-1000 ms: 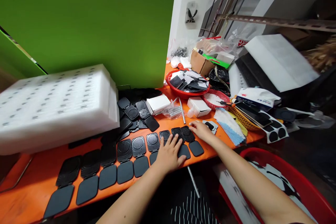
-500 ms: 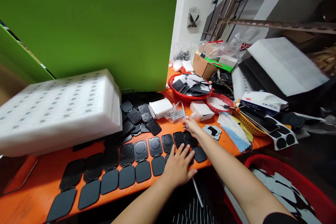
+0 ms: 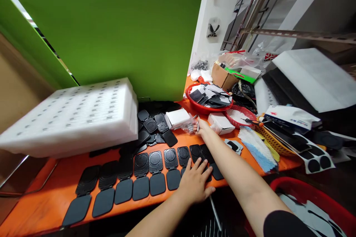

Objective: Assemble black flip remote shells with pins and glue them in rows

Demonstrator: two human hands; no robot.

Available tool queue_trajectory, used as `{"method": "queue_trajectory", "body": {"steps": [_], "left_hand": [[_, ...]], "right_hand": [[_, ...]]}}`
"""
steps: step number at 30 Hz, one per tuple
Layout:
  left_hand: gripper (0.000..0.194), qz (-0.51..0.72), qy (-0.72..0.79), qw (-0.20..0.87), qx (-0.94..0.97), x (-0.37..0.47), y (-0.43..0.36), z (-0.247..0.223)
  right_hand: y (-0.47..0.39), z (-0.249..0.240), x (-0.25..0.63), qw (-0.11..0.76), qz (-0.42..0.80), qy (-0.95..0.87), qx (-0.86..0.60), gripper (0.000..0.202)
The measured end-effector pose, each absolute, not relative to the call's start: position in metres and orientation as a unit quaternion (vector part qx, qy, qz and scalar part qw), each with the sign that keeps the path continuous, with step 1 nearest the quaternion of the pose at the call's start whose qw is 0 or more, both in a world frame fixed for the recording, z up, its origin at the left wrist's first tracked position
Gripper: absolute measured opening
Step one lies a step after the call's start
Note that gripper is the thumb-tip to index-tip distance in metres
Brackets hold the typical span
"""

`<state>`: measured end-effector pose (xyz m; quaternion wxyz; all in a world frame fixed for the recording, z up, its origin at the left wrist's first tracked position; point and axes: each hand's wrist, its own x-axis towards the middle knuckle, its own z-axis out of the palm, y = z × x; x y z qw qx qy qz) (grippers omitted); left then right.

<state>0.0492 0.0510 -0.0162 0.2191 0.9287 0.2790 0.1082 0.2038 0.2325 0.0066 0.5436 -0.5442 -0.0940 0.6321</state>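
Note:
My left hand (image 3: 195, 182) lies flat with fingers spread over the right end of a row of black hinged pieces, each opened into a ribbed upper half (image 3: 155, 161) and a smooth lower half (image 3: 140, 188). Farther back, my right hand (image 3: 204, 127) has its fingers closed around a slim silvery metal tool (image 3: 198, 125), whose kind I cannot make out. Beside those fingers lies a clear plastic bag (image 3: 188, 127) with metal parts in it. White boxes (image 3: 177, 118) stand close by on either side. My left hand covers part of the pieces under it.
A large white foam block (image 3: 69, 114) stands on the orange table (image 3: 47, 200) at left. Behind are loose black pieces (image 3: 150, 126) and a red basin (image 3: 191, 103) of cut sheets. Right are a blue-white cloth (image 3: 257, 152), a yellow basket (image 3: 274, 141) and a floor-level red tub (image 3: 314, 185).
My right hand has reached farther back with the metal tool, towards the plastic bag. My left hand stays spread on the black pieces. The whole view has shifted slightly.

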Motion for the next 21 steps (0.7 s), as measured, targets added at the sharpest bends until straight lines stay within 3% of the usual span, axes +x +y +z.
{"method": "queue_trajectory", "body": {"steps": [4,10,17,21], "left_hand": [[0.06,0.124,0.301,0.28,0.903,0.05,0.055,-0.014],[0.032,0.318,0.413,0.449,0.726,0.047,0.09,-0.001],[0.024,0.381,0.423,0.538,0.621,0.053,0.141,0.02],[0.031,0.38,0.386,0.634,0.552,0.066,0.154,0.036]], "right_hand": [[0.226,0.015,0.205,0.532,0.619,-0.087,-0.571,0.032],[0.187,0.032,0.214,0.539,0.606,-0.113,-0.574,0.021],[0.141,0.059,0.192,0.564,0.585,-0.195,-0.548,0.017],[0.119,0.062,0.169,0.566,0.579,-0.233,-0.538,0.017]]}}
